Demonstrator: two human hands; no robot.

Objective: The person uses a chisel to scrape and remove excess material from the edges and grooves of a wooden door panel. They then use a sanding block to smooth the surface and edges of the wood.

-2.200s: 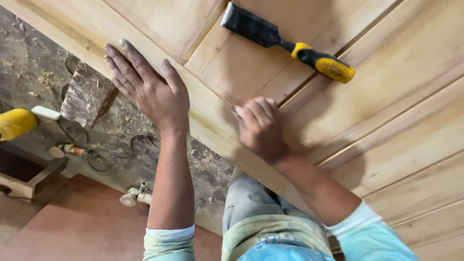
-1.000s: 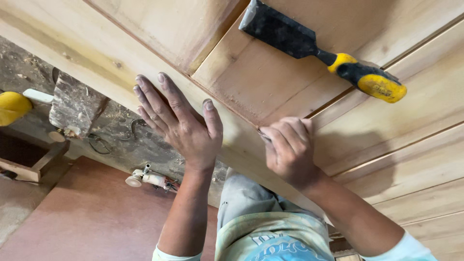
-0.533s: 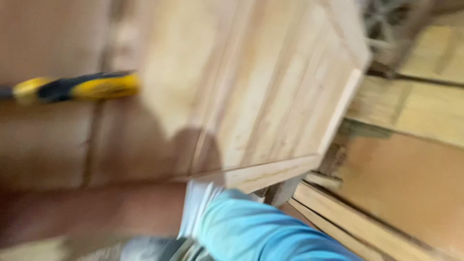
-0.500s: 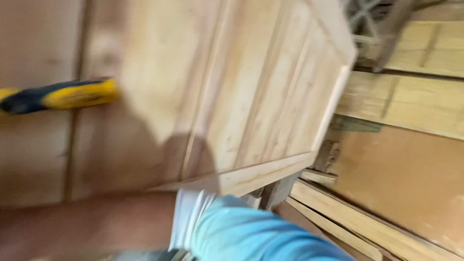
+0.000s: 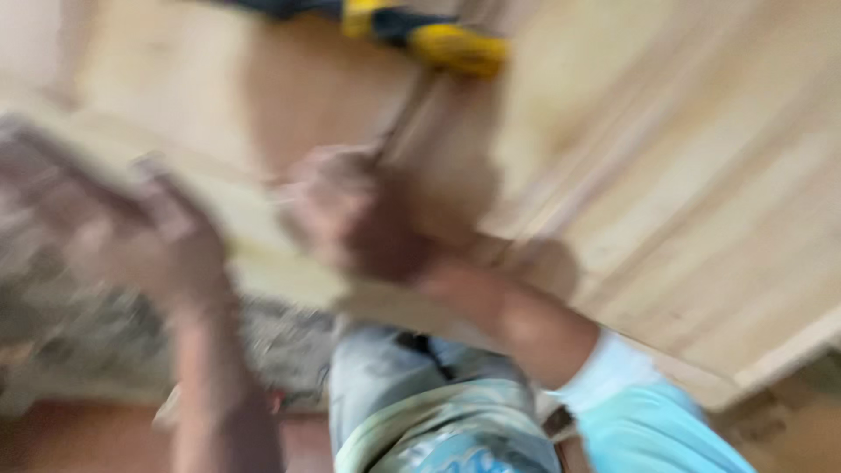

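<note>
nearest: left hand [image 5: 144,241] at the near edge of the wooden panel [image 5: 666,184], grip too blurred to tell. right hand [image 5: 350,219] curled on the panel face, contents unclear. judgement: press flat and steady, fingers off the edge. beyond: yellow-handled chisel [image 5: 438,39] lying on the panel. count: two hands, one chisel, one panel.

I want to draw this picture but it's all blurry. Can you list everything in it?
Wooden panel: one, pale tan, fills the top and right, with raised strips.
Tool handle: one, yellow and black, lying on the panel at the top; too blurred to tell the tool.
Floor: reddish brown, bottom left.
Trousers: grey, bottom middle.
Sleeve: light blue with a white cuff, bottom right.
Left hand: one, at the panel's left edge.
Right hand: one, curled on the panel, middle.
</note>
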